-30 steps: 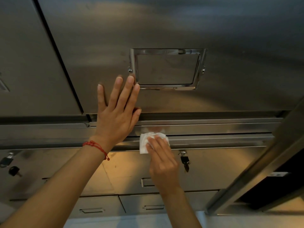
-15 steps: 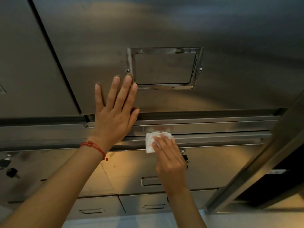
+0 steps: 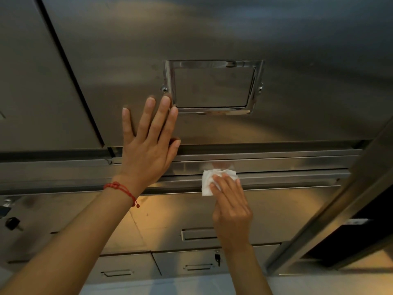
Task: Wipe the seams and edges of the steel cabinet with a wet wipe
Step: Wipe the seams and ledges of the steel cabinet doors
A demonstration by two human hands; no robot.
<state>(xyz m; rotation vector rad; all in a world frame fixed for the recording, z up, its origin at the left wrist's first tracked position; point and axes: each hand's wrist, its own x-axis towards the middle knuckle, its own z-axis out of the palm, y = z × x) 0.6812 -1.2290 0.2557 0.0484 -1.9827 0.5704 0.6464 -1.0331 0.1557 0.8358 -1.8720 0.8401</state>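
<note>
My left hand (image 3: 146, 150) lies flat on the cabinet (image 3: 276, 39); my right hand (image 3: 230, 206) presses the soft, limp wipe (image 3: 207, 183), likely best held bunched under my fingertips.

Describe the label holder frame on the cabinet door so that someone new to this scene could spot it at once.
Start at the large steel door panel filling the upper view. Just above the fingertips of the left hand pressed flat on it sits the label holder frame. It is the only shiny, mirror-polished rectangle on the brushed panel, screwed on at both sides.
</note>
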